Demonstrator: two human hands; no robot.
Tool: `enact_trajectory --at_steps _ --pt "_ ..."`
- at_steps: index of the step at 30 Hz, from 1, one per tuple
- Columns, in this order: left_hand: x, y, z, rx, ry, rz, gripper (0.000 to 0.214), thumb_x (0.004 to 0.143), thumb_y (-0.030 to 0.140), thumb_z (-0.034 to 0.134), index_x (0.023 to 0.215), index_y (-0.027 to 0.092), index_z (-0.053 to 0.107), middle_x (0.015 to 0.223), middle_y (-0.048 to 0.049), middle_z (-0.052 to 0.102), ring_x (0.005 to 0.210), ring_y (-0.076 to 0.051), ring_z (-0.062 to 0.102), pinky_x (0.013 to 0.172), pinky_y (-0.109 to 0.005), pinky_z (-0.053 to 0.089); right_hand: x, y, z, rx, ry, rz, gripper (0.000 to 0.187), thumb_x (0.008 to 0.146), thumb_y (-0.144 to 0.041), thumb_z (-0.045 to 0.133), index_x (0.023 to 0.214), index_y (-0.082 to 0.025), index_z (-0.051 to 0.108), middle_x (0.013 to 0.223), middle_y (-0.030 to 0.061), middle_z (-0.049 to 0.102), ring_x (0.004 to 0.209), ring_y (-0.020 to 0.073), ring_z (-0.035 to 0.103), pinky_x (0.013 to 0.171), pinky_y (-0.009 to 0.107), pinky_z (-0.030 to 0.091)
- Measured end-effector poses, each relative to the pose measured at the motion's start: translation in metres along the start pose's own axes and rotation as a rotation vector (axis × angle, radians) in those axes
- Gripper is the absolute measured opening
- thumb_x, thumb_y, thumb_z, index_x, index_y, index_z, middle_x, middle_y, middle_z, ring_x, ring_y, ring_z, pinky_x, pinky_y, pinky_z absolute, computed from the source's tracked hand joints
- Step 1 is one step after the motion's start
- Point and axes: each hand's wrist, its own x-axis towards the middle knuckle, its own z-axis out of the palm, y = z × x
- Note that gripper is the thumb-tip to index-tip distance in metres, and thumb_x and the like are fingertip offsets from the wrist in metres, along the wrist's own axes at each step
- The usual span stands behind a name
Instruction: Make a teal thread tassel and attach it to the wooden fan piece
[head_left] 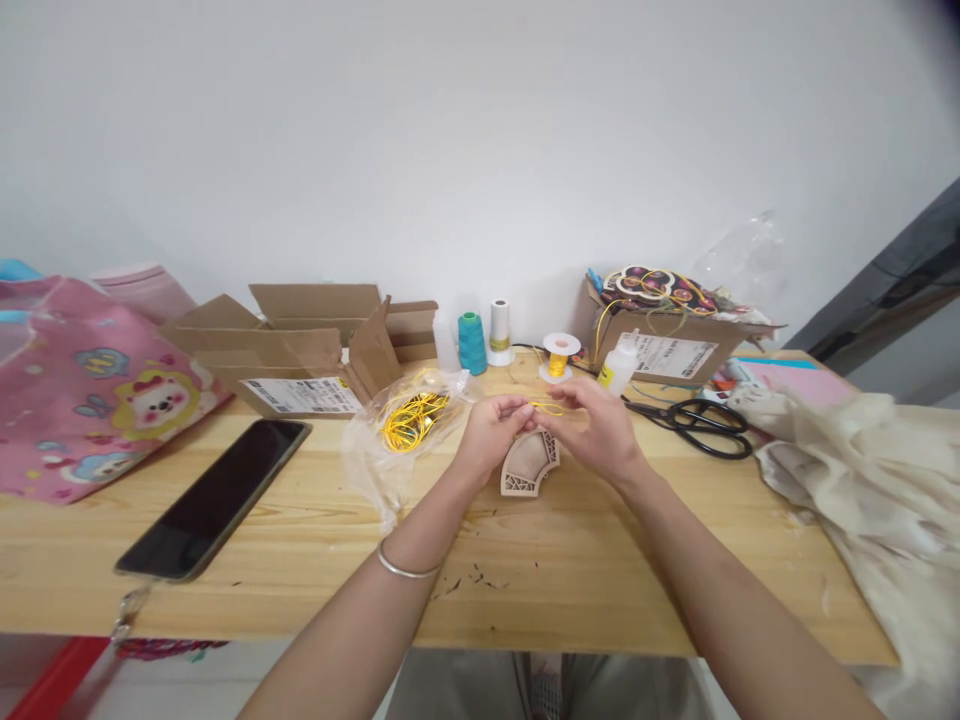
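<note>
Between my two hands runs a looped yellow cord (547, 407). My left hand (497, 430) pinches one end of it between thumb and fingertips. The fingers of my right hand (598, 428) curl around the loop's other side, with thumb and forefinger close to the cord; whether they grip it is hard to make out. Just below the hands is a fan-shaped wooden piece (527, 462) with cut-out lattice edges. Its top lies partly behind my fingers.
Left of my hands, a clear plastic bag (367, 450) holds yellow cords (409, 422). Behind stand a teal thread cone (472, 345), a yellow-cord spool (558, 362) and a small bottle (619, 366). Black scissors (705, 425), cardboard boxes (300, 345), a phone (217, 500) and cloth (862, 470) surround them.
</note>
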Motion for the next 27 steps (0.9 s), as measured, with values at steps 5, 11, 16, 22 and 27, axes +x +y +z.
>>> enact_trajectory --at_steps 5,11,16,22,27 --pt "-0.001 0.002 0.002 0.037 0.011 0.048 0.018 0.064 0.026 0.063 0.074 0.012 0.061 0.062 0.0007 0.061 0.052 -0.005 0.05 0.055 -0.019 0.042 0.0 0.0 -0.002 -0.128 0.0 -0.096 0.012 0.078 -0.025 0.053 0.079 -0.022 0.064 0.082 0.0053 0.061 0.081 0.0173 0.054 0.07 0.03 0.043" --pt "0.0 0.0 0.004 0.076 0.002 0.064 0.014 0.065 0.022 0.061 0.075 0.013 0.06 0.061 0.0017 0.061 0.052 -0.005 0.049 0.056 -0.019 0.042 0.002 0.001 0.002 0.184 0.071 0.045 0.009 0.074 -0.021 0.056 0.069 -0.018 0.063 0.072 0.004 0.06 0.071 0.0148 0.055 0.066 0.028 0.044" --pt "-0.001 0.0 0.004 0.113 -0.029 0.098 0.014 0.067 0.022 0.059 0.077 0.012 0.06 0.062 0.0007 0.06 0.053 -0.006 0.05 0.055 -0.019 0.041 0.0 -0.001 0.007 0.465 0.122 0.284 0.007 0.067 -0.024 0.062 0.063 -0.017 0.063 0.07 0.0026 0.059 0.069 0.0139 0.054 0.061 0.026 0.043" --pt "-0.001 -0.003 0.002 0.135 -0.039 0.144 0.017 0.066 0.025 0.06 0.079 0.013 0.061 0.066 -0.0013 0.063 0.064 -0.011 0.057 0.064 -0.023 0.044 -0.003 0.0 0.012 0.767 0.144 0.525 0.008 0.059 -0.025 0.068 0.059 -0.018 0.064 0.067 -0.0003 0.058 0.067 0.0117 0.052 0.065 0.026 0.042" --pt "0.001 -0.007 -0.001 0.202 -0.029 0.196 0.019 0.068 0.027 0.058 0.081 0.014 0.062 0.07 -0.0025 0.065 0.067 -0.013 0.059 0.067 -0.024 0.045 -0.002 -0.003 0.011 0.798 0.134 0.578 0.012 0.056 -0.028 0.07 0.059 -0.017 0.064 0.065 -0.0006 0.057 0.063 0.0104 0.05 0.063 0.025 0.042"
